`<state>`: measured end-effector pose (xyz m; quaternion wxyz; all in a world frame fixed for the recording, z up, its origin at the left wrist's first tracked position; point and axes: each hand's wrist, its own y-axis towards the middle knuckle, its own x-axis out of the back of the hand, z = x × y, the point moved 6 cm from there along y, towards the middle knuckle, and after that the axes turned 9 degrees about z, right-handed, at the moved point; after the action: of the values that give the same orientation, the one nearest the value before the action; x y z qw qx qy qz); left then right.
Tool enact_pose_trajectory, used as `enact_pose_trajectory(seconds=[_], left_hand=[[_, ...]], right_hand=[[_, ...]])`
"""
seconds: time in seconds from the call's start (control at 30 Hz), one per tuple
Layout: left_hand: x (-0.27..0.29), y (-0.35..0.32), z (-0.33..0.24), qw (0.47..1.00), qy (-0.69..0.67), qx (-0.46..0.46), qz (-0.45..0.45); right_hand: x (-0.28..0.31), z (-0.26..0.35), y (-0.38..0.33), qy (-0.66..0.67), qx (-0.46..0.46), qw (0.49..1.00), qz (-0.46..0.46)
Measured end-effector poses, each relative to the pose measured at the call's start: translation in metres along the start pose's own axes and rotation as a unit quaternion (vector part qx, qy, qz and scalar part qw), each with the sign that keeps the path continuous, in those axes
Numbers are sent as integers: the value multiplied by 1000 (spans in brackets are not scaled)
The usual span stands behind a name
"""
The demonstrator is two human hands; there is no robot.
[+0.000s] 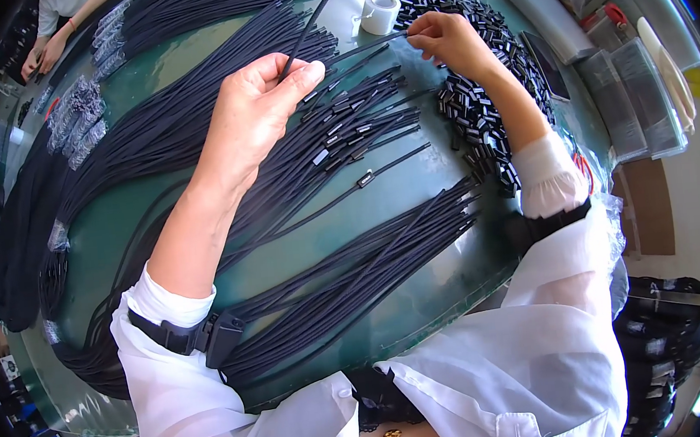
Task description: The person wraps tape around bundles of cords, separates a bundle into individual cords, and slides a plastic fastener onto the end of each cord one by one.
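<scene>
Over the middle of the table, my left hand pinches a black cord between thumb and forefinger, and one end of it sticks up past the fingers. Farther right, my right hand closes its fingertips on the tip of another stretch of black cord, which runs back toward the left hand. Whether both stretches are one cord is hidden. Below the hands lie black cords carrying small dark sleeves. Beside the right hand spreads a heap of small black tube-shaped pieces.
A white tape roll stands by the heap. Long cord bundles cover much of the green table, some tied with clear wrap. Plastic boxes line the right edge. Another person's hands work at the far left.
</scene>
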<state>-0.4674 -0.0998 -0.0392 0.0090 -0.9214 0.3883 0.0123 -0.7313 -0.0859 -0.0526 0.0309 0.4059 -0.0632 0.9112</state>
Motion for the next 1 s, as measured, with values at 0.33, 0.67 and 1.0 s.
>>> enact_pose_trajectory(seconds=[0.33,0.67,1.0], left_hand=[[-4,0,7,999,-27,7,31],[-6,-1,0,998,38,-55,15],[-20,-4,1,997,45,-27,63]], right_hand=[[-27,44,-55,512,67,856,-6],[-24,49,-62,489,73,869,-11],[-57,79,-72,317,105,941,59]])
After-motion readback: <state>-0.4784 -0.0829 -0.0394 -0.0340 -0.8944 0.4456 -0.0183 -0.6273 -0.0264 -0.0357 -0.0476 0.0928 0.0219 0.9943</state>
